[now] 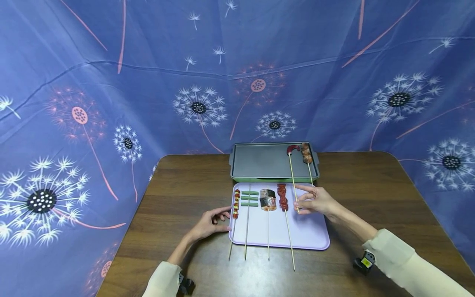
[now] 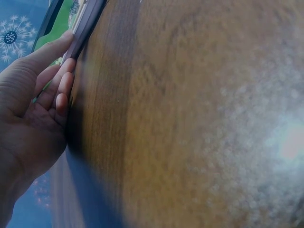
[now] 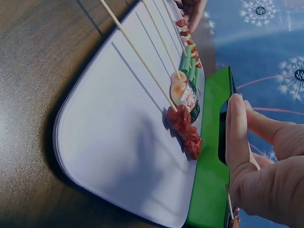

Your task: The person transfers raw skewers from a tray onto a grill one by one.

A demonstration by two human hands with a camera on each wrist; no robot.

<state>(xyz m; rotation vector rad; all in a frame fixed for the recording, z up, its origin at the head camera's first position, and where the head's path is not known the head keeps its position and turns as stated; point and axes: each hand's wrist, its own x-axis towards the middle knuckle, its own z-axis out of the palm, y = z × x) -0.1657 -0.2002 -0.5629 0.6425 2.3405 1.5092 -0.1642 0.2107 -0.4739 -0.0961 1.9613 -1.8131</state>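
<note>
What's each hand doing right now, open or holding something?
Left hand: open, touching the left edge of the lilac tray.
Right hand: holding the skewer with the curved red top.

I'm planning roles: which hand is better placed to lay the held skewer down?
Likely the right hand: it holds that skewer, red end over the griddle; the left hand touches the tray.

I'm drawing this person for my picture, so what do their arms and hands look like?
The left sleeve and right sleeve are both plain, pale cream. The left hand and right hand wear no gloves. There's a small, boxy black gadget by each wrist; the right gadget shows a yellow patch.
</note>
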